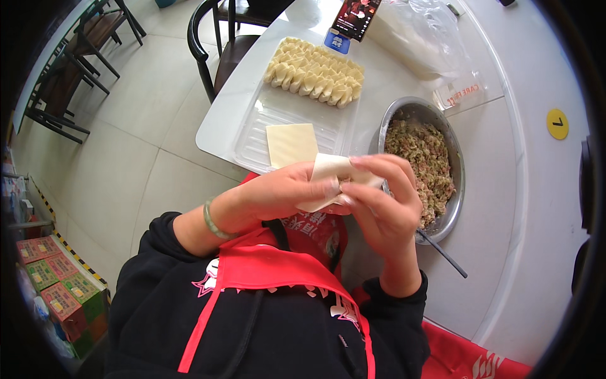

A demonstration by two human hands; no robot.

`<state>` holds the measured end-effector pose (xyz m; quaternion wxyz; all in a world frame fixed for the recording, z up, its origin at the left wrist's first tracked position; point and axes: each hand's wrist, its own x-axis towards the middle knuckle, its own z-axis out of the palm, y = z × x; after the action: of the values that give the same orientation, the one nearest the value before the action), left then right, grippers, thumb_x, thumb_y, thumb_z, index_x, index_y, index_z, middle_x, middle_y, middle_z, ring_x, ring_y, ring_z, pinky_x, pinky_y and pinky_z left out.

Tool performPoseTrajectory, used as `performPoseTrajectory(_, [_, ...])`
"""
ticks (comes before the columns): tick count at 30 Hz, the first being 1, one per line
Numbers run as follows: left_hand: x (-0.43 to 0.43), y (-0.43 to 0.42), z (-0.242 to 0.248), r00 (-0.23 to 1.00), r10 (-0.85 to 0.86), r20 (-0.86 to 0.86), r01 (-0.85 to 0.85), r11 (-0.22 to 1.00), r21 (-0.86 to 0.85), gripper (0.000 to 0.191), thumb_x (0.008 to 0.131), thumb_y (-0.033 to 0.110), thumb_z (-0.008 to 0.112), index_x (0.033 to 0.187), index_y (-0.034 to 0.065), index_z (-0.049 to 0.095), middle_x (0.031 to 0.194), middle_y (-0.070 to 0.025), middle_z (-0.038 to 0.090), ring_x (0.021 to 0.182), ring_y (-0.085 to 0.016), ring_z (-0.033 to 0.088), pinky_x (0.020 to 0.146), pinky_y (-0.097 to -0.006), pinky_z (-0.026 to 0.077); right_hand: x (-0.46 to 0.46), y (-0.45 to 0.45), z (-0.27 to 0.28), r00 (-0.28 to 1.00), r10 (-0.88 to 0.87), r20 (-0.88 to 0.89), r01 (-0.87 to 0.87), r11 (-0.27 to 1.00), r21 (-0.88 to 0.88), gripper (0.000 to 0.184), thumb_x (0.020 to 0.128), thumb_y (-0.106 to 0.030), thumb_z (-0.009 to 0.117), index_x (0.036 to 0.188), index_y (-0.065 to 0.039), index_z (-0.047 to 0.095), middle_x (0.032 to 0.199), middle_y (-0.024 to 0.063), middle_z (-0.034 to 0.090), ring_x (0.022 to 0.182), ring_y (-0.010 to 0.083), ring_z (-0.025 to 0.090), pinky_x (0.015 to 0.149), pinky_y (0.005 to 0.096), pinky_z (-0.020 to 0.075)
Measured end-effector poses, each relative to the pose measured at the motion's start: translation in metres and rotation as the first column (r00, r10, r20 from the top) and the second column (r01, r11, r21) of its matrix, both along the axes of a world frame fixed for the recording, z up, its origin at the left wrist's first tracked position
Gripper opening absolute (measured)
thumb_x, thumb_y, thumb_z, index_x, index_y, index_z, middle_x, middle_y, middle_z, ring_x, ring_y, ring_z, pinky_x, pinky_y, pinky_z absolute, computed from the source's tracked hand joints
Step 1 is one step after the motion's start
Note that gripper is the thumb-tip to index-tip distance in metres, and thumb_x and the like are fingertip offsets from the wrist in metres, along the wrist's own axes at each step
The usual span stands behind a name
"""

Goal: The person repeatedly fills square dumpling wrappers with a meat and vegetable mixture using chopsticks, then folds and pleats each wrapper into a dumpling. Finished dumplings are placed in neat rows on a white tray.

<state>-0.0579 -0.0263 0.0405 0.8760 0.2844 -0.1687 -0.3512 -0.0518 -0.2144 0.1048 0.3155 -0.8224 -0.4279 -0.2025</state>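
Note:
Between my two hands is a square dough wrapper (331, 166) with a little minced filling (344, 180) at its middle. My left hand (289, 189), a jade-like bangle on its wrist, supports the wrapper, thumb near the filling. My right hand (390, 199) pinches the wrapper's right side and lower part. A stack of square wrappers (292, 144) lies on a clear plastic tray (246, 137), whose far end bears rows of folded wontons (315, 71). Close to my right hand stands a metal bowl (458, 156) of minced filling (421, 161); a thin dark utensil handle (442, 253) sticks out over its rim.
A phone (356, 18) stands on a blue holder (337, 42) beyond the tray. Behind the bowl lies a clear plastic bag (416, 42) of pale contents. A black chair (232, 57) is beside the white table (213, 128). Stacked boxes (61, 279) stand at lower left.

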Motion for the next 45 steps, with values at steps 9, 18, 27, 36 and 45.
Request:
performPoseTrajectory(9, [0.005,0.003,-0.006,0.973,0.01,0.23,-0.053,0.983,0.178,0.036,0.101,0.021,0.045,0.13,-0.0015,0.046,0.12,-0.0078,0.056,0.113,-0.016,0.054,0.097,-0.032,0.048,0.012,0.017,-0.022,0.967,-0.169,-0.192,0.182,0.982,0.05,0.016,0.074,-0.007,0.072,0.09,-0.008,0.074,0.103,0.0119,0.065,0.089,0.0282,0.06,0.075,0.0317,0.0498])
performPoseTrajectory(18, [0.004,-0.002,-0.004,0.941,0.238,0.239,-0.282,0.945,0.167,0.041,0.103,0.026,0.04,0.135,0.0018,0.045,0.127,-0.0071,0.053,0.103,-0.016,0.06,0.09,-0.0294,0.049,-0.007,0.016,-0.047,0.659,0.119,-0.743,0.466,0.711,0.527,0.015,0.082,0.002,0.067,0.096,0.002,0.062,0.091,0.0079,0.066,0.08,0.0153,0.062,0.069,0.0283,0.0505])
performPoseTrajectory(27, [0.013,0.001,-0.011,0.371,0.276,0.887,-0.885,0.395,0.247,0.012,0.094,0.009,0.055,0.103,0.0015,0.059,0.084,-0.0009,0.061,0.065,-0.009,0.056,0.062,-0.0242,0.048,-0.01,0.031,-0.046,0.899,-0.115,-0.422,0.286,0.885,0.367,0.019,0.077,0.006,0.069,0.093,-0.001,0.066,0.077,0.0047,0.061,0.066,0.0113,0.058,0.058,0.0219,0.045])
performPoseTrajectory(36, [0.008,0.016,-0.014,0.882,0.437,0.174,-0.469,0.844,0.259,0.016,0.089,0.003,0.061,0.104,0.0002,0.055,0.099,-0.0062,0.063,0.093,-0.015,0.064,0.082,-0.0267,0.051,-0.003,0.016,-0.048,0.591,0.307,-0.746,0.435,0.657,0.616,0.02,0.085,0.006,0.063,0.105,0.005,0.062,0.097,0.005,0.059,0.079,0.0078,0.055,0.062,0.0204,0.0436])
performPoseTrajectory(45, [0.008,0.013,-0.02,0.638,0.495,0.59,-0.698,0.694,0.174,0.049,0.086,0.007,0.067,0.13,-0.0007,0.047,0.099,-0.0107,0.066,0.089,-0.021,0.066,0.075,-0.0295,0.053,-0.015,0.024,-0.045,0.989,-0.031,-0.145,0.065,0.969,0.239,0.016,0.077,0.009,0.064,0.089,-0.001,0.067,0.109,0.0142,0.06,0.064,0.0169,0.056,0.056,0.0272,0.0475])
